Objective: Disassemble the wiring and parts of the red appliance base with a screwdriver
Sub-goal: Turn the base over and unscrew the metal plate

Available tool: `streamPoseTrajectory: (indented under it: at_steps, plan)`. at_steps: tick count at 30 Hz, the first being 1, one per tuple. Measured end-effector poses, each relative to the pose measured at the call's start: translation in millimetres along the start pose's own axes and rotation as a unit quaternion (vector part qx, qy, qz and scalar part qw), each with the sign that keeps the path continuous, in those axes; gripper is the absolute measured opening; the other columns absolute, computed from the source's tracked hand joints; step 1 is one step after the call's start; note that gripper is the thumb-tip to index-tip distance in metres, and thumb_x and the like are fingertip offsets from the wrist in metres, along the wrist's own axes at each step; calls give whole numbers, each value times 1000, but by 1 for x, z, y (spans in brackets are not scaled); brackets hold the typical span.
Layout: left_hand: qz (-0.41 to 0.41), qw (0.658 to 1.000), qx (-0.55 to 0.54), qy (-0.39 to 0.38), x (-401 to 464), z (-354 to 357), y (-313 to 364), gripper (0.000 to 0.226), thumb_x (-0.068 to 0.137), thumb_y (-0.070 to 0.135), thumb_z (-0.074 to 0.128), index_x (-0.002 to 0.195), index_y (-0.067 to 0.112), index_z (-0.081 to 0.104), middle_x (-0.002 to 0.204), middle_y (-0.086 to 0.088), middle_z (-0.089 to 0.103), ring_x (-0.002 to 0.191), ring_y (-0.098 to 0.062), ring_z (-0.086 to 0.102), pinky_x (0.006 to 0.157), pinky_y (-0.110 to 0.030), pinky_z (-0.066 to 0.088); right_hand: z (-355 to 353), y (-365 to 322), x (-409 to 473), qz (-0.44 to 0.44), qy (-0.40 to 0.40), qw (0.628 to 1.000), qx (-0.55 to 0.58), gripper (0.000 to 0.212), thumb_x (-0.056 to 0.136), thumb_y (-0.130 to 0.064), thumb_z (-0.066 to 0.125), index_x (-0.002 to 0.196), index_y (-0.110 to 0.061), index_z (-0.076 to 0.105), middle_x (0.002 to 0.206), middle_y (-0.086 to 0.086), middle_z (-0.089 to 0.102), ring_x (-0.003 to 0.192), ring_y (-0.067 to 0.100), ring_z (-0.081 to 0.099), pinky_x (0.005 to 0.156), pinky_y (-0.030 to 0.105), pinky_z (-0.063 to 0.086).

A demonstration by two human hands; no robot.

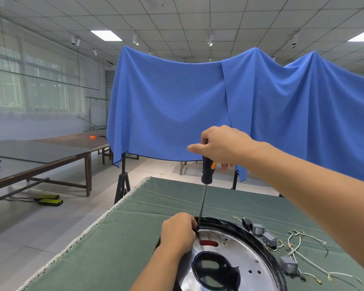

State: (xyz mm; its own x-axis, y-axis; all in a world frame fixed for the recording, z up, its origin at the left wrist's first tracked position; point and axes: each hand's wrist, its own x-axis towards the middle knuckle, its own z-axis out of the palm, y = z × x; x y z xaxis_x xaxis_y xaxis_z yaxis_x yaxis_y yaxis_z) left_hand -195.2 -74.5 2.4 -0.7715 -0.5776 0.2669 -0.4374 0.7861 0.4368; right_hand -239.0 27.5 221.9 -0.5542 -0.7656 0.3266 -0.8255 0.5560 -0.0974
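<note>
While right grip [221, 147] clasps screwdriver [206, 171], left [178, 232] clutches base [240, 248]; wires [303, 248] beside.

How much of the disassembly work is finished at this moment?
Done: loose wires and grey parts lie on the green cloth. In hand: the right hand holds the screwdriver upright at the appliance base rim, beside the left hand. Left: the metal plate remains mounted.
</note>
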Motion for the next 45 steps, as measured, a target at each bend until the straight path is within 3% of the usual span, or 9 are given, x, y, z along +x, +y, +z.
streamPoseTrajectory:
  at_steps: [5, 8, 11, 16, 21, 24, 30, 35, 45]
  plan:
    - [-1, 1000, 1, 3, -1, 0, 1, 41, 83, 7, 46, 109, 30, 68, 112, 6, 67, 106, -19, 59, 87, -28, 43, -3, 0, 0, 13, -41, 998, 56, 28, 80, -26, 53, 102, -9, 59, 81, 4, 71, 79, 27, 70, 62, 34, 58]
    - [-1, 1000, 0, 2, -2, -1, 1, 40, 82, 9, 46, 108, 30, 69, 112, 6, 67, 106, -19, 59, 88, -29, 43, 0, 2, -4, 14, -14, 999, 29, 30, 85, -43, 54, 94, -14, 54, 73, -2, 70, 67, 22, 70, 58, 32, 56]
    - [3, 1000, -3, 3, -2, -2, 2, 37, 82, 12, 47, 106, 28, 69, 110, 5, 68, 105, -20, 60, 88, -29, 44, 2, 5, -3, 20, -2, 999, 49, 22, 90, -27, 49, 100, -8, 55, 79, 6, 71, 53, 25, 65, 53, 29, 53]
    - [4, 1000, 10, 0, -2, -3, 3, 32, 77, 14, 46, 96, 22, 70, 100, 1, 69, 98, -24, 60, 80, -30, 43, -1, 2, -5, 8, -43, 993, 114, 23, 77, -29, 59, 95, -18, 47, 88, 2, 66, 77, 21, 66, 59, 32, 57]
    - [4, 1000, 11, 1, -2, -1, 2, 30, 78, 14, 46, 95, 21, 70, 99, 1, 70, 96, -24, 61, 81, -30, 45, 2, -6, -5, 9, -10, 997, 78, 34, 89, -40, 54, 97, -7, 58, 72, 7, 71, 53, 24, 68, 49, 25, 50]
    - [5, 1000, 13, 2, -1, -1, 2, 32, 79, 12, 46, 97, 21, 71, 101, 0, 69, 97, -24, 61, 81, -30, 44, 2, -6, -7, 12, -7, 996, 86, 26, 82, -24, 55, 100, -7, 59, 78, 6, 72, 60, 24, 66, 49, 23, 48]
    - [3, 1000, 7, 8, -2, -1, 1, 36, 81, 9, 46, 102, 26, 70, 106, 3, 68, 101, -22, 60, 83, -29, 43, 4, -6, -10, 27, 35, 999, 31, 34, 81, -49, 58, 85, -16, 53, 74, -1, 67, 58, 17, 62, 51, 25, 42]
    - [11, 1000, 6, 11, -3, -2, 3, 24, 81, 22, 50, 94, 24, 70, 97, 3, 69, 95, -22, 61, 76, -28, 41, 7, -5, -12, 18, 57, 995, 76, 24, 82, -17, 55, 100, -1, 58, 86, 14, 72, 54, 25, 58, 58, 29, 46]
    - [27, 999, 20, 22, -1, -1, 3, 17, 84, 33, 60, 91, 22, 70, 91, 2, 70, 91, -22, 62, 75, -29, 45, 3, -3, -17, 3, 126, 990, 57, 25, 79, -21, 59, 95, -2, 61, 87, 14, 70, 61, 23, 53, 68, 38, 55]
